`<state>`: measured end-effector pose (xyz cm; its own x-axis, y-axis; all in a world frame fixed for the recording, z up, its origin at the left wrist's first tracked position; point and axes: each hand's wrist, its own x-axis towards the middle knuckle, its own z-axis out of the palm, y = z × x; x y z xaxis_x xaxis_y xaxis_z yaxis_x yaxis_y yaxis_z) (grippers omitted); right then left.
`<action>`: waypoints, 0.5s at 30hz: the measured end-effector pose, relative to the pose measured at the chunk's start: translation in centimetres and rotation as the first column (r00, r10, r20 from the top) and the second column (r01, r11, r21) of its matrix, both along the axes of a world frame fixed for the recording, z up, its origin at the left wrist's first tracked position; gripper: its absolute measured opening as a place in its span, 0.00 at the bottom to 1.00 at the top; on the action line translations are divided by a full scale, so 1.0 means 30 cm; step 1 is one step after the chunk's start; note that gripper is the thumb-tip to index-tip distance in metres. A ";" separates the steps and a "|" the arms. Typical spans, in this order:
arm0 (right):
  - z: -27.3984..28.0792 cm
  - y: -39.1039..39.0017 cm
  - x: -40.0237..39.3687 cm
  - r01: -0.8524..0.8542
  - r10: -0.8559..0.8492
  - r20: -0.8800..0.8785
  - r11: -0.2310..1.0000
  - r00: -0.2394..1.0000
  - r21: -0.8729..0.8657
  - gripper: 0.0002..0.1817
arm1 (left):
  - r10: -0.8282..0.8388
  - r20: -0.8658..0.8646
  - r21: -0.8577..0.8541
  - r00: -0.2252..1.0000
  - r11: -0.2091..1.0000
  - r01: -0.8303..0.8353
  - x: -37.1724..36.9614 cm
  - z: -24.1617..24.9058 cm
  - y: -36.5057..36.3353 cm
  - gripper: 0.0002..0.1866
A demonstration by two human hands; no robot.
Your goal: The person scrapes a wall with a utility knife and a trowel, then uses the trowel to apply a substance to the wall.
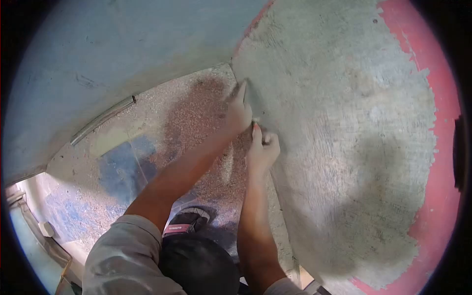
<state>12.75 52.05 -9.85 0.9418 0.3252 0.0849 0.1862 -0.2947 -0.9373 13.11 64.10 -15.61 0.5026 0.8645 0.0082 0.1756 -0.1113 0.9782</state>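
My left hand [239, 112] reaches to the foot of the grey-green wall [334, 113], close to the corner. Its fingers are pressed together against the wall's lower edge, and a narrow pointed shape sticks up at their tips. Just below it, my right hand [263, 151] is closed in a pinch, with the thumb towards the left hand and the fingers curled in. Both hands look dusty. What lies between the fingers is too small or hidden to tell.
A blue-grey wall [147, 39] meets the patchy wall at the corner. Pink paint [445, 98] borders the patchy wall on the right. A metal tube [102, 119] lies along the left wall's foot. The speckled floor [196, 113] has blue patches. A shoe [191, 219] stands below my arms.
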 end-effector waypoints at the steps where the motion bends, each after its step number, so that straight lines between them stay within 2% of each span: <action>1: 0.002 0.062 0.022 -0.027 0.037 0.078 0.991 0.996 -0.133 0.21 | -0.012 0.000 -0.063 1.000 0.998 0.012 0.010 -0.021 0.059 0.37; 2: 0.004 0.140 0.048 -0.045 0.087 0.152 0.963 0.984 -0.265 0.20 | -0.021 0.003 -0.125 1.000 0.992 0.021 0.027 -0.057 0.173 0.36; 3: -0.022 0.182 0.073 -0.049 0.086 0.139 0.967 0.987 -0.250 0.19 | -0.025 0.012 -0.178 1.000 0.984 0.026 0.044 -0.082 0.239 0.36; 5: -0.087 0.239 0.114 -0.067 0.091 0.109 0.975 0.990 -0.210 0.18 | 0.004 -0.001 -0.120 1.000 0.993 -0.004 0.056 -0.098 0.243 0.36; 6: -0.044 0.198 0.108 -0.098 0.098 -0.013 0.970 0.995 -0.221 0.18 | 0.012 -0.014 -0.093 1.000 0.996 -0.014 0.057 -0.102 0.241 0.36; 8: 0.015 0.039 0.037 -0.063 0.105 0.237 0.982 0.966 -0.179 0.15 | 0.012 -0.063 -0.134 0.998 0.991 -0.021 0.017 0.014 0.067 0.36; 9: 0.050 -0.062 -0.016 -0.067 0.084 0.201 0.994 0.976 -0.088 0.15 | 0.010 0.016 -0.021 1.000 1.000 -0.009 -0.010 0.047 -0.046 0.37; 10: 0.084 -0.129 -0.046 -0.093 0.103 0.149 0.993 0.983 -0.073 0.16 | 0.005 0.096 0.087 0.995 0.996 -0.014 -0.034 0.075 -0.139 0.38; 12: 0.153 -0.242 -0.087 -0.155 0.159 0.028 0.981 0.987 -0.112 0.19 | -0.009 0.098 0.076 0.995 0.997 0.002 -0.056 0.134 -0.226 0.38; 14: 0.257 -0.225 -0.059 -0.198 0.238 0.131 0.945 0.962 -0.259 0.23 | -0.006 0.084 0.021 0.996 1.000 0.004 -0.046 0.176 -0.231 0.39; 15: 0.259 -0.152 -0.024 -0.205 0.243 0.119 0.943 0.963 -0.264 0.22 | 0.028 0.067 -0.029 0.997 0.999 -0.026 -0.017 0.178 -0.163 0.39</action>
<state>12.04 47.48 -2.08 0.8251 0.5546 0.1078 0.4050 -0.4477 -0.7972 12.60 59.23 -10.27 0.4781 0.8781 0.0170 0.1116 -0.0800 0.9905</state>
